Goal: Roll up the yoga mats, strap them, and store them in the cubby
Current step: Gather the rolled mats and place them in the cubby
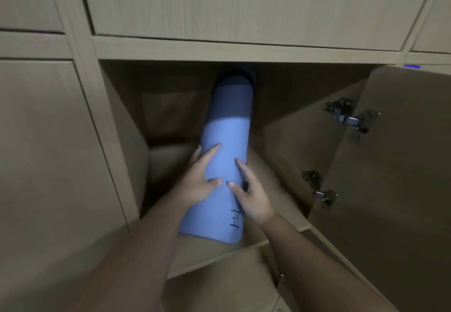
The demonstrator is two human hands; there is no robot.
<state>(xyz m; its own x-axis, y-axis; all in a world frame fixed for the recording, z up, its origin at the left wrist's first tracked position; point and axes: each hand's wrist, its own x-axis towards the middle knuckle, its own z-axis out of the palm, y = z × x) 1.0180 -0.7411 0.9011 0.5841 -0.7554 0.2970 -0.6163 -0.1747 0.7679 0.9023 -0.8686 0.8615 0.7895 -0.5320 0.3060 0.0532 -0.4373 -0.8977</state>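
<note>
A rolled blue yoga mat (225, 135) lies lengthwise in the open cubby (170, 116), its far end in shadow near the back wall and its near end sticking out past the front edge. Black handwriting marks its near end. My left hand (200, 177) grips the roll from the left, fingers wrapped around its side and thumb on top. My right hand (251, 194) holds it from the right, thumb on top and fingers along the side. No strap shows on the visible part of the mat.
The cubby's door (390, 189) stands swung open to the right, with two metal hinges (349, 116) on its inner side. Closed wooden doors surround the cubby above, left and below. The cubby floor (268, 184) beside the mat is bare.
</note>
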